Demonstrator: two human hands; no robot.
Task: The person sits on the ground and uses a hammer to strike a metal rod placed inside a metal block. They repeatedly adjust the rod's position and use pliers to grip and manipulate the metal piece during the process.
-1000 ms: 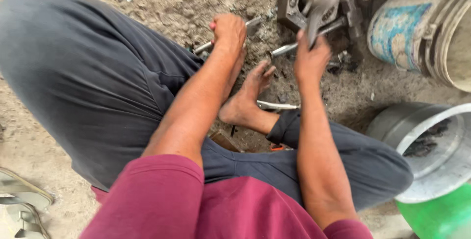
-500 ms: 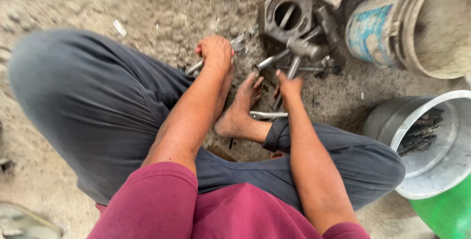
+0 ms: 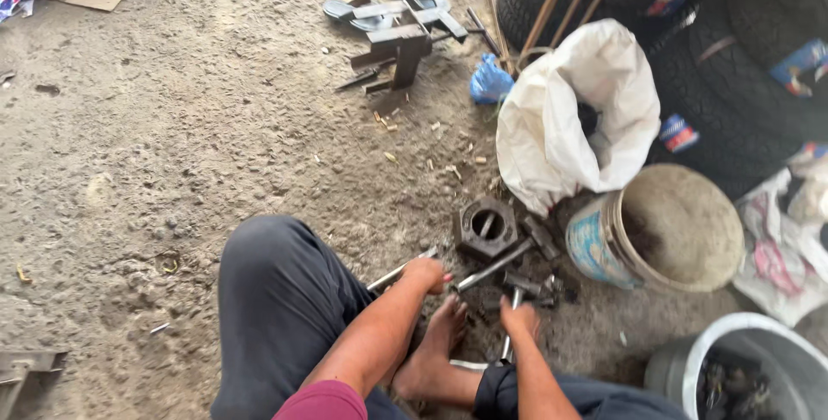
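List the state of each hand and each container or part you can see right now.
Left hand: closed on a thin metal rod.
Right hand: grip around a short metal tool, upright.
Square dark metal housing: flat on dirt, bore up.
Dirty blue-labelled bucket: tilted, mouth open.
White sack: open.

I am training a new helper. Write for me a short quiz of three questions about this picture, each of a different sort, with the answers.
1. True or false: the left hand grips a metal rod.
2. Which thing stands nearest the square metal block? A) the dirty bucket B) the white sack C) the tyres
3. Fill in: the right hand is closed on a slim metal tool beside the person's bare ____.

Key: 1 true; 2 A; 3 foot.
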